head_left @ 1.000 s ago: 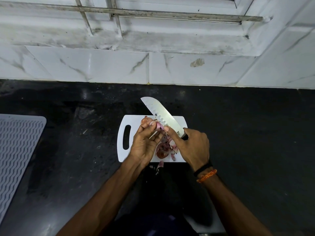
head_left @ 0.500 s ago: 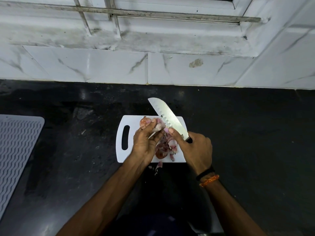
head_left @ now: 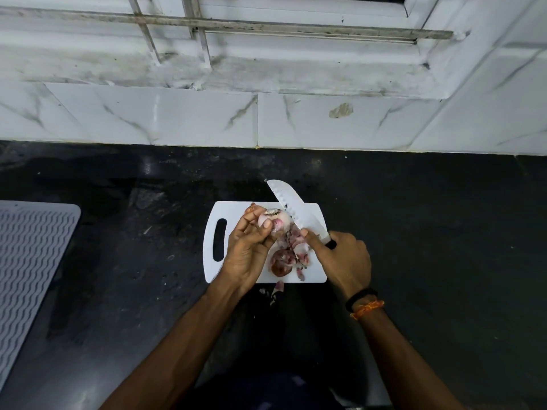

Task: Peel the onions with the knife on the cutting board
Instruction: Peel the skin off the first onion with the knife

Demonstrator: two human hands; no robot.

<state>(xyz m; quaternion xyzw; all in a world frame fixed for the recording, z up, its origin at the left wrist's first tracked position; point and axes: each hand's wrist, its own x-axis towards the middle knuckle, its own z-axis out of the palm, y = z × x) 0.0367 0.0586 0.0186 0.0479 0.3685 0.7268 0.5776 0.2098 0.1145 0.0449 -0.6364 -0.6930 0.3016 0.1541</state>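
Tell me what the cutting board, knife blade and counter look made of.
Cutting board: likely plastic, plain matte white with a moulded handle slot.
Knife blade: steel by its look, pale, shiny, with dimples along the edge.
Counter: probably polished dark stone, black and faintly reflective.

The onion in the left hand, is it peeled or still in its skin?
Mostly peeled: the onion shows pale flesh with one purple patch; the left hand hides its far side.
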